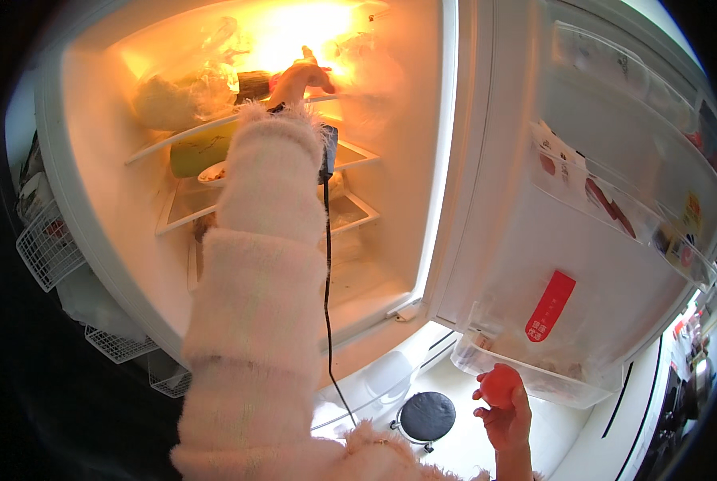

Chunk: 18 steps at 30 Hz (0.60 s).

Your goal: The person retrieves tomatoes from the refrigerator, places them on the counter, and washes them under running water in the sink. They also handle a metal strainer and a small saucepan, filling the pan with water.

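Observation:
My left hand [301, 78] reaches into the upper part of an open refrigerator, its sleeve of fluffy pale pink fabric running up the middle. Strong glare hides part of its fingers, and whether it holds something cannot be made out. Beside it are a dark brown cylindrical item [253, 86] and clear plastic bags [175, 99] with pale contents. At the lower right, in front of the door's bottom bin, my right hand [505, 421] holds a round red fruit or vegetable, possibly a tomato [501, 386], with fingers curled round it. A dark device [329, 150] with a black cable shows beside my left cuff.
Below the top shelf stand a green container [199, 147] and a white bowl [213, 173] of food. The open door [514, 240] fills the right, with packets in its clear bins [599, 385]. A round black stool [427, 416] stands below; white wire baskets [50, 245] are left.

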{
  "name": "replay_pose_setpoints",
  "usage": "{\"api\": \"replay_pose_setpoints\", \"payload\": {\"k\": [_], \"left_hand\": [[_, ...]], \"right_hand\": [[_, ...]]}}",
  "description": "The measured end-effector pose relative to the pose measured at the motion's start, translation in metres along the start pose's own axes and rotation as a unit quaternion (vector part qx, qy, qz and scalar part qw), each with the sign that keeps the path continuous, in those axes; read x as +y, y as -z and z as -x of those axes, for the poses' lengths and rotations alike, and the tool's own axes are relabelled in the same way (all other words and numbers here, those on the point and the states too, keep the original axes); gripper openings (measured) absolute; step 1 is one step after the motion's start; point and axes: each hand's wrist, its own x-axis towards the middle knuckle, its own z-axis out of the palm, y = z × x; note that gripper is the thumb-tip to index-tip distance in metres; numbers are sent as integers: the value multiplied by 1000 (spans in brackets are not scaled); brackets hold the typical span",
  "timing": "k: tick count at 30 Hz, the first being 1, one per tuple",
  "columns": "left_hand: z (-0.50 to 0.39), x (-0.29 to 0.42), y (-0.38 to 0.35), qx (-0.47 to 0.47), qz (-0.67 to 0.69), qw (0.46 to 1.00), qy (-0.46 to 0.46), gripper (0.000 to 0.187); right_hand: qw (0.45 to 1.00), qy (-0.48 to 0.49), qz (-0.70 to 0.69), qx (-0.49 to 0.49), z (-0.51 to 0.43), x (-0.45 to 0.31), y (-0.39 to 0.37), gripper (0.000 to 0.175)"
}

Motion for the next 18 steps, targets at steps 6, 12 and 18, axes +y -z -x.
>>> {"api": "replay_pose_setpoints", "payload": {"k": [6, 12, 18], "left_hand": [[-51, -28, 17, 105, 228, 965, 70, 58], [-18, -44, 56, 192, 335, 922, 0, 44], [49, -70, 56, 92, 408, 908, -19, 31]], "right_hand": [[999, 2, 52, -11, 0, 6, -3, 61], [997, -42, 35, -49, -8, 11, -4, 62], [995, -72, 44, -59, -5, 12, -2, 61]]}}
